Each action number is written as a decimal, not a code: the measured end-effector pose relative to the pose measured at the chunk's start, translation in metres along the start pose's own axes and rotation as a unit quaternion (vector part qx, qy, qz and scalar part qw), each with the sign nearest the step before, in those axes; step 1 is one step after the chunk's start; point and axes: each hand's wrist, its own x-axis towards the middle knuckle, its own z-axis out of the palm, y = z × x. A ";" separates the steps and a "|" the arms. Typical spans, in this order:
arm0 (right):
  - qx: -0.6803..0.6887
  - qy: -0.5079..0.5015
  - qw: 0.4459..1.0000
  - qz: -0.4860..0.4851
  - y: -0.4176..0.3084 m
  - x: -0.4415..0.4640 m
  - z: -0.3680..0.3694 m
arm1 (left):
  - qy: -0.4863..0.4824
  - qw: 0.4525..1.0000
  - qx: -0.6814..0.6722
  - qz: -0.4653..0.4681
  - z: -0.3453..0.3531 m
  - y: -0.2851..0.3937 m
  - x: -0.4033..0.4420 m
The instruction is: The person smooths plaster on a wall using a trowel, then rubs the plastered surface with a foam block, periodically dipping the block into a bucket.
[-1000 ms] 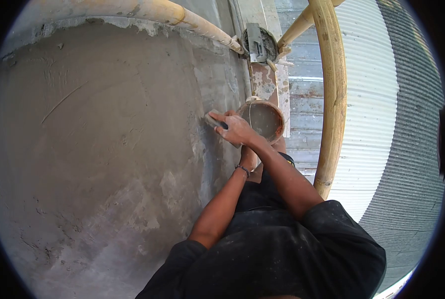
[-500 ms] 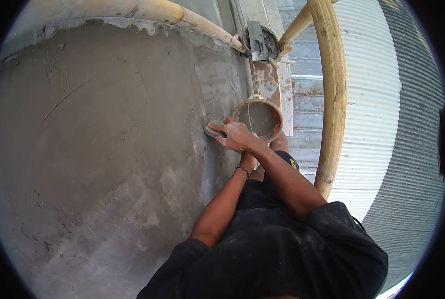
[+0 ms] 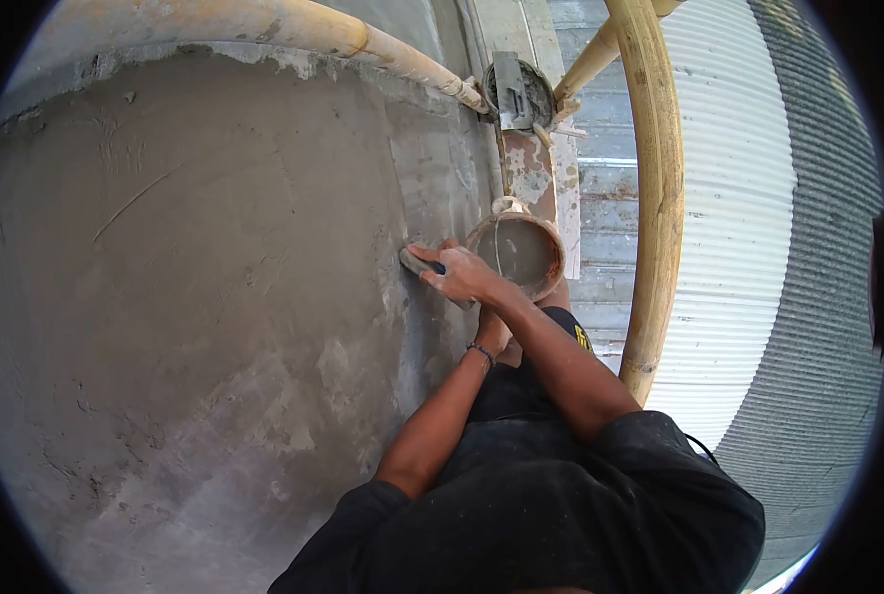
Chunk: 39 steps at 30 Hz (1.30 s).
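My right hand is closed around the dark handle of a plastering trowel, whose grey blade is at the wall surface. Wet-looking grey plaster covers much of that wall. Below the right forearm, my left hand is partly covered; a dark bracelet circles its wrist and its fingers are hidden. Just beyond the hands stands a round bucket with grey liquid inside and a thin wire handle across it.
Farther along the plank, a second bucket holds mortar, with a flat steel trowel resting across it. Bamboo poles stand at the right and cross above. Corrugated roofing sheets lie beyond.
My right hand and the trowel have shifted slightly left along the wall. The view has moved a little, so the bucket appears slightly lower.
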 end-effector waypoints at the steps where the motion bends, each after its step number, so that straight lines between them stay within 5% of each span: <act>1: -0.052 -0.039 0.998 0.003 -0.001 -0.004 -0.011 | 0.018 0.998 0.054 -0.003 0.006 0.017 -0.004; 2: -0.104 -0.074 0.992 0.004 -0.005 -0.002 -0.019 | 0.016 0.998 0.058 0.001 0.008 0.024 0.001; 4: 0.003 0.063 0.998 0.032 -0.013 0.033 -0.045 | 0.062 0.960 -0.267 -0.052 0.013 0.030 0.008; 6: 0.037 0.191 0.981 -0.025 -0.029 0.086 -0.077 | 0.045 0.954 -0.291 -0.051 0.012 0.025 0.006; 11: 0.033 0.223 0.967 -0.119 -0.067 0.185 -0.100 | 0.015 0.931 -0.357 -0.073 0.013 0.029 0.015; 14: 0.046 0.203 0.972 -0.105 -0.056 0.158 -0.073 | 0.044 0.958 -0.272 -0.075 0.005 0.037 0.006; 16: 0.057 0.133 0.988 -0.063 -0.019 0.106 -0.031 | -0.008 0.996 -0.083 -0.018 0.006 0.053 0.004; 20: 0.009 0.062 0.997 -0.033 0.023 0.020 0.007 | 0.008 1.000 0.015 0.005 -0.012 -0.009 0.018; 22: -0.069 -0.022 0.997 -0.022 0.037 0.016 0.001 | 0.046 0.998 -0.031 -0.017 0.003 0.037 0.015; 24: 0.012 0.085 0.996 -0.010 0.014 0.050 -0.028 | 0.086 0.992 -0.077 -0.043 0.005 0.047 0.016; 26: 0.071 0.193 0.976 -0.068 -0.033 0.099 -0.072 | 0.010 0.995 -0.102 -0.013 -0.005 0.023 0.022; 29: 0.054 0.220 0.965 -0.136 -0.064 0.172 -0.101 | 0.036 0.965 -0.255 -0.046 0.007 0.041 0.011; 33: 0.039 0.169 0.981 -0.085 -0.050 0.134 -0.061 | 0.046 0.976 -0.203 -0.064 0.013 0.072 -0.007; 35: 0.015 0.108 0.993 -0.039 -0.015 0.083 -0.024 | 0.027 0.996 0.016 0.084 0.007 0.049 -0.003; 39: -0.074 0.004 0.997 -0.012 0.004 0.008 -0.014 | 0.017 0.984 0.172 0.036 0.004 0.057 -0.009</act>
